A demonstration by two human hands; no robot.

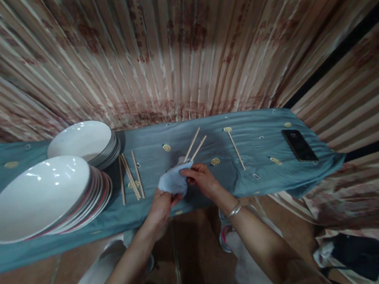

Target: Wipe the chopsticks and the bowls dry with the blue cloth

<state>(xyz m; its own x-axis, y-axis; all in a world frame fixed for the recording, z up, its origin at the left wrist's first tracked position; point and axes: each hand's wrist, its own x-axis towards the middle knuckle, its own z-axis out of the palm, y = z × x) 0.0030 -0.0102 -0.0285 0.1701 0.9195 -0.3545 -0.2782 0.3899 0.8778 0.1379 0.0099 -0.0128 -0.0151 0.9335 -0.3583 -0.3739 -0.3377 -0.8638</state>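
Two chopsticks (195, 147) stick out side by side past the top of a light blue cloth (172, 181); their lower ends are hidden in it. My left hand (162, 205) is closed round the lower part of the cloth. With thumb and fingers, my right hand (201, 177) pinches the cloth's upper right edge where the chopsticks come out. Left of my hands, several loose chopsticks (130, 177) lie on the blue tablecloth (148, 140). A single chopstick (236, 150) rests to the right.
A tall stack of white bowls (40, 197) with some red edges stands at the left, tilted in view. Behind it is another white bowl stack (82, 141). A black phone (298, 145) lies at the right end. Pleated curtains (181, 46) hang behind the table.
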